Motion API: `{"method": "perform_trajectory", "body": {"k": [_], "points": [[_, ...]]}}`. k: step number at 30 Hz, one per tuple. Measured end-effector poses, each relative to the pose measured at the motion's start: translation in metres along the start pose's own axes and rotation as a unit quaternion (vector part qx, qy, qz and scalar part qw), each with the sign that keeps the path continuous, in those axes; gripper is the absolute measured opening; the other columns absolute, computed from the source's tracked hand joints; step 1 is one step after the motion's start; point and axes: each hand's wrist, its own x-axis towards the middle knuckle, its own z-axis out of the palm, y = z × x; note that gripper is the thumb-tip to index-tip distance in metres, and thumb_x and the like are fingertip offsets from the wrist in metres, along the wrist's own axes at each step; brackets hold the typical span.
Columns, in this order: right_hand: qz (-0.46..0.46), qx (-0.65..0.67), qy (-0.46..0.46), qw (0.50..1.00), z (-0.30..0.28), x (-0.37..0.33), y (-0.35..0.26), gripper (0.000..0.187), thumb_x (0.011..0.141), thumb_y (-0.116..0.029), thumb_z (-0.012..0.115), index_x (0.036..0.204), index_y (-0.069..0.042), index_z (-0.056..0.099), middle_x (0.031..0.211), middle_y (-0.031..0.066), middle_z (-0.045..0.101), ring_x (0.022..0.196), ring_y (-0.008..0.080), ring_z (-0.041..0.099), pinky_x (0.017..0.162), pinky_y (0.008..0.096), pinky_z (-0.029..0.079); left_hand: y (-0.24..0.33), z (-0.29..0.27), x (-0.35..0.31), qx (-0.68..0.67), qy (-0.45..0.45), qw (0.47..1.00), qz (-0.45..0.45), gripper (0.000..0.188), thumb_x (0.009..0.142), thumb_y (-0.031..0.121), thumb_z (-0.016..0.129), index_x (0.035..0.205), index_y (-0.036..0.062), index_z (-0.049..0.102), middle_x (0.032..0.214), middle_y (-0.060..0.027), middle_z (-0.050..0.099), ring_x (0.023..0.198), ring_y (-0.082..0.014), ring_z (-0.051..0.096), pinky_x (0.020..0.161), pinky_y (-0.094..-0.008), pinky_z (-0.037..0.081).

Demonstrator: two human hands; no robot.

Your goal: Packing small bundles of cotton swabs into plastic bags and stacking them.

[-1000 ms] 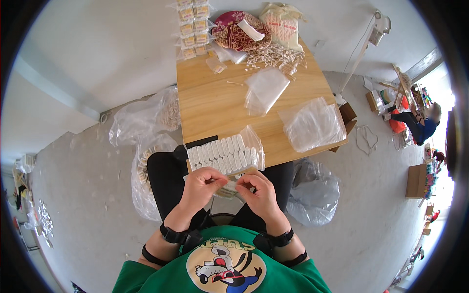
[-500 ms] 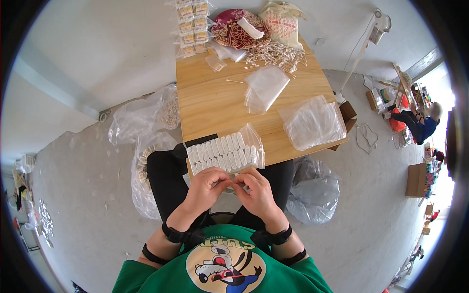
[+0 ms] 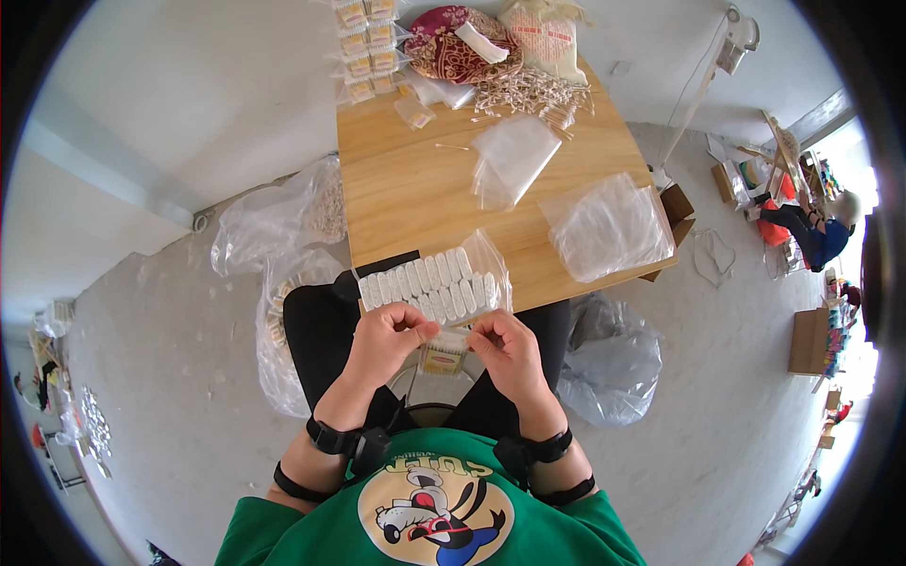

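My left hand (image 3: 385,338) and my right hand (image 3: 510,347) are side by side just in front of the table's near edge, fingers pinched. Between them, over my lap, hangs a small clear packet of cotton swabs (image 3: 442,360) with a yellow label. Each hand seems to grip an upper corner of it, though the fingers partly hide the plastic. Just beyond my hands, a larger clear bag (image 3: 490,253) lies at the table edge. Inside it, white rounded packs (image 3: 436,274) stand in two tight rows.
On the wooden table (image 3: 406,189) lie flat clear bags (image 3: 609,231), more bags (image 3: 514,160), a pile of loose cotton swabs (image 3: 538,94) and stacked labelled packets (image 3: 368,47). Plastic sacks (image 3: 612,363) rest on the floor. A person (image 3: 826,236) sits far right.
My hands have moved apart from a close pinch, the right one shifting right. The yellow-labelled packet now shows between them. The larger bag stays at the table edge.
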Motion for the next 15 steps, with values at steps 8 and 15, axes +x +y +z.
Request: {"method": "perform_trajectory", "body": {"k": [8,15], "points": [[0.201,0.291,-0.004,0.935,-0.005,0.005,0.034,0.014,0.085,-0.006,0.066,0.093,0.002,0.057,0.077,0.0025,0.059,0.069,0.0083,0.056,0.065,0.0239,0.048,0.012,0.019,0.017,-0.106,-0.004,0.991,-0.080,0.020,0.084,0.019,0.072,0.083,0.0003,0.064,0.074,-0.0021,0.063,0.066,-0.0086,0.060,0.060,-0.0245,0.051],[0.091,0.068,-0.109,0.988,-0.030,0.005,0.033,0.024,0.084,-0.010,0.069,0.102,0.002,0.058,0.087,0.0006,0.062,0.078,0.0083,0.058,0.065,0.0255,0.049,0.015,0.041,0.041,0.153,-0.087,0.982,0.066,0.022,0.084,0.018,0.070,0.078,-0.0020,0.064,0.072,-0.0089,0.063,0.064,-0.0124,0.060,0.054,-0.0258,0.047]]}}
